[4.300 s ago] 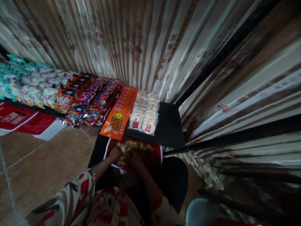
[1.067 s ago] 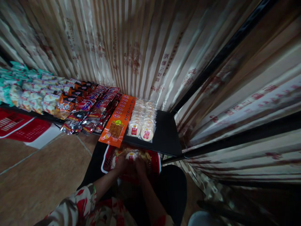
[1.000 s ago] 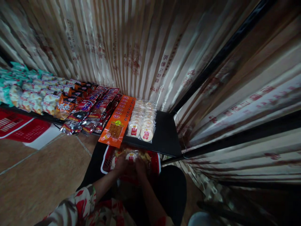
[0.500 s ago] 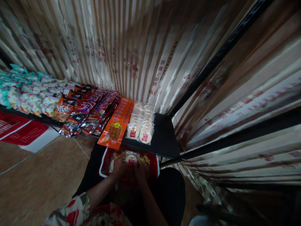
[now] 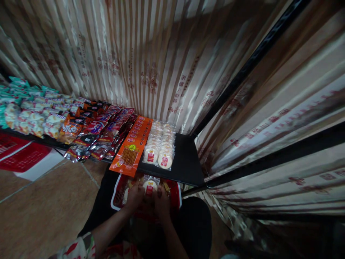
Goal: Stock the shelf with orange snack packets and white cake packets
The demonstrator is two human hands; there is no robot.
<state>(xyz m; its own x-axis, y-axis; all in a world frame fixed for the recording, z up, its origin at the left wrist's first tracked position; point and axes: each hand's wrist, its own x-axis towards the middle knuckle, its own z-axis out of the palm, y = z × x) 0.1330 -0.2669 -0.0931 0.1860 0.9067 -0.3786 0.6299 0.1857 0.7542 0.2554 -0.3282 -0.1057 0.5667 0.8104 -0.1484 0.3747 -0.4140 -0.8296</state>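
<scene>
Between my two hands is a clear packet of round white rice crackers with a red label. My left hand is closed on its left edge, and my right hand grips the right side. Both hands are over a red basket with a white rim resting at my lap, where more packets show partly under my fingers. Just beyond, on the black shelf, similar rice cracker packets lie in two overlapping rows. Beside them is a long orange snack bag that overhangs the shelf's front edge.
Dark red snack packets, orange-black bags and green-white bags fill the shelf leftward. A red and white box stands on the floor below. Pleated curtains hang behind, with a black post at the right.
The view has shifted slightly, so the shelf sits a little lower and further left. Both hands still hold the rice cracker packet above the basket, and it shows a bit more upright.
</scene>
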